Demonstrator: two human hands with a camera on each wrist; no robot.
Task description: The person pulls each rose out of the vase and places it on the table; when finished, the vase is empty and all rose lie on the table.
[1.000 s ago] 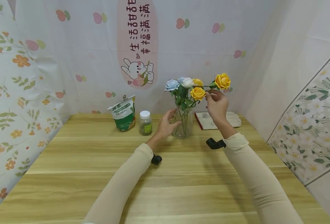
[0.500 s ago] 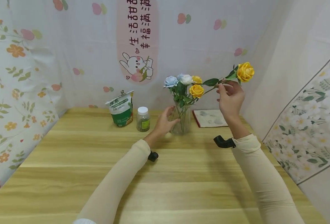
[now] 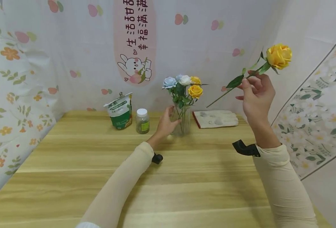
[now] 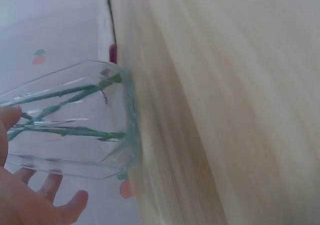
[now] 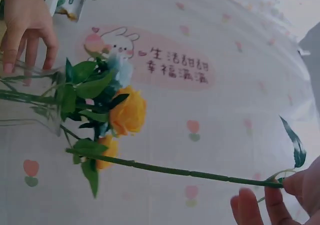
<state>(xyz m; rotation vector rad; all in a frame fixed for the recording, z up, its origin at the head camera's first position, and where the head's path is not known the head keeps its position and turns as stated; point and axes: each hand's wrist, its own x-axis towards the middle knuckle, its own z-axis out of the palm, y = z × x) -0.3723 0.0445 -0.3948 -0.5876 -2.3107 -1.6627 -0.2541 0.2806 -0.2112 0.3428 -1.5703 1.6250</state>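
Note:
A clear glass vase [image 3: 186, 123] stands upright near the back of the table, holding blue, white and yellow roses [image 3: 195, 91]. My left hand [image 3: 166, 124] holds its left side, thumb in front and fingers around behind; the left wrist view shows green stems [image 4: 65, 131] inside the glass. Up to the right, my right hand [image 3: 257, 95] pinches the stem of a single yellow rose [image 3: 279, 56] between thumb and fingers. That rose is out of the vase, bloom up and right, with its bare stem [image 5: 190, 173] slanting down toward the vase.
Left of the vase stand a small white-capped jar [image 3: 142, 121] and a green-and-white pouch [image 3: 120, 111] closed with a clip. White gloves [image 3: 216, 119] with a red edge lie to its right. A printed cloth [image 3: 93, 63] hangs behind the wooden table [image 3: 168, 190].
My right hand has moved up and right, drawing the yellow rose clear of the vase, its whole stem now exposed. The left hand has stayed at the vase.

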